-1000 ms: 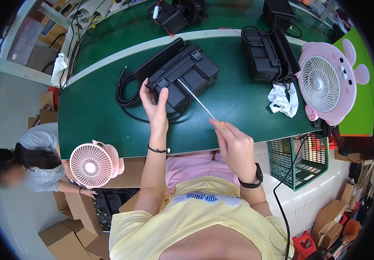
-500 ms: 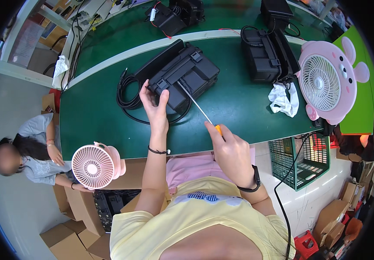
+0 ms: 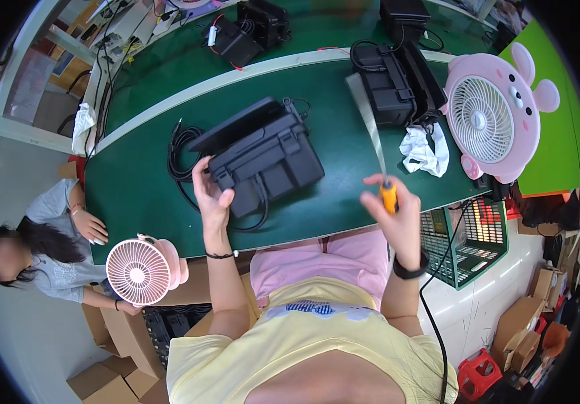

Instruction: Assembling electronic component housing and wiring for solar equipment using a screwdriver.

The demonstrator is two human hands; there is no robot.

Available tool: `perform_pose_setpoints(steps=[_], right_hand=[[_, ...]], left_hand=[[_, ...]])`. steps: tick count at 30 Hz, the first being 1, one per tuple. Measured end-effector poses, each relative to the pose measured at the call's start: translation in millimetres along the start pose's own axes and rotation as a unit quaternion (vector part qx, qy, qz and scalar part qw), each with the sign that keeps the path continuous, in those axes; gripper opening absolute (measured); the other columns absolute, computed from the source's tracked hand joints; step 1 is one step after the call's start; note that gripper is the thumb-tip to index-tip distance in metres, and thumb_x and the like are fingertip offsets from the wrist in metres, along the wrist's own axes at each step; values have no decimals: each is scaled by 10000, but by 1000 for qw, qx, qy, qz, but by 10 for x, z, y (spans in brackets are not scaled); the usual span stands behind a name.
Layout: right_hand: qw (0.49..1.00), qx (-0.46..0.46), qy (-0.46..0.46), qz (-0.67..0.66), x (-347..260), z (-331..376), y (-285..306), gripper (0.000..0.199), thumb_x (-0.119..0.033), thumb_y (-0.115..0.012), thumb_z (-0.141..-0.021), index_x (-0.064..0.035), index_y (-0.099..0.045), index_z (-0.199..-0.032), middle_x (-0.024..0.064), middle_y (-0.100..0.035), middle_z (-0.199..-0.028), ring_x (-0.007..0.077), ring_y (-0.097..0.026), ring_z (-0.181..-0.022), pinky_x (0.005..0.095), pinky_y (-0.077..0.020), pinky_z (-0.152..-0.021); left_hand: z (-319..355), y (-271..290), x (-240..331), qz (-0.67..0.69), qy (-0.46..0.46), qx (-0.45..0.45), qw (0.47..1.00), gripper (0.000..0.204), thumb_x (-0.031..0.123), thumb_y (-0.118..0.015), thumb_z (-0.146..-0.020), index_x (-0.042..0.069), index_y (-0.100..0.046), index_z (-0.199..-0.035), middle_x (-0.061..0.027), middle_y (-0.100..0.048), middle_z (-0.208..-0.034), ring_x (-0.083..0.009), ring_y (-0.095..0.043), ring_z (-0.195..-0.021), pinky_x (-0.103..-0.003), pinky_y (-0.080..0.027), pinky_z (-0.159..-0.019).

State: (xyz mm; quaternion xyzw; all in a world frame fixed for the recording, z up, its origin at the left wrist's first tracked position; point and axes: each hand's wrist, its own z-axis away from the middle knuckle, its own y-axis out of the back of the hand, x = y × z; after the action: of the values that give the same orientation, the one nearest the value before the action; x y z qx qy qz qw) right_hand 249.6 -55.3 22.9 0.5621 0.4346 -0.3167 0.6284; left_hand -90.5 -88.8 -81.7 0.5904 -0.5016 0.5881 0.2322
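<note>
A black plastic box with latches and its lid raised stands on the green table. My left hand grips its near left corner, thumb in front and fingers at the side. A black cable runs from the box's near side, and a coiled cable lies at the left. To the right of the box, my right hand holds a screwdriver by its orange handle. Its long shaft, smeared by motion, points away from me over the table, apart from the box.
A second black box and a white cloth lie to the right, beside a pink animal-shaped fan. A small pink fan is at the left table edge, near a co-worker. A green crate stands below the table.
The screwdriver has come away from the box and swung to the right, its tip pointing farther off. My left hand stays on the box, which appears slightly turned. The view has shifted a little.
</note>
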Motion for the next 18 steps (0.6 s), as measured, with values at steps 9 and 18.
perform_pose_setpoints(steps=[9,18], right_hand=[[909,26,-9,-417,351,-603,-776,201,-27,-688,-927,-86,-497,-948,103,-659,-1094,179,-644,-1128,201,-476,-735],[897,109,14,-428,580,-664,-1015,304,100,-712,-861,-77,-465,-872,37,-622,-831,210,-699,-993,253,-518,-817]], left_hand=[[165,72,-44,-33,-77,-118,990,958,379,-979,-533,106,-447,-1282,-185,-450,-1384,-281,-477,-1284,-396,-429,-1080],[294,-127,111,-35,11,-139,990,1070,364,-945,-577,91,-355,-1426,-171,-435,-1413,-282,-470,-1292,-418,-374,-1109]])
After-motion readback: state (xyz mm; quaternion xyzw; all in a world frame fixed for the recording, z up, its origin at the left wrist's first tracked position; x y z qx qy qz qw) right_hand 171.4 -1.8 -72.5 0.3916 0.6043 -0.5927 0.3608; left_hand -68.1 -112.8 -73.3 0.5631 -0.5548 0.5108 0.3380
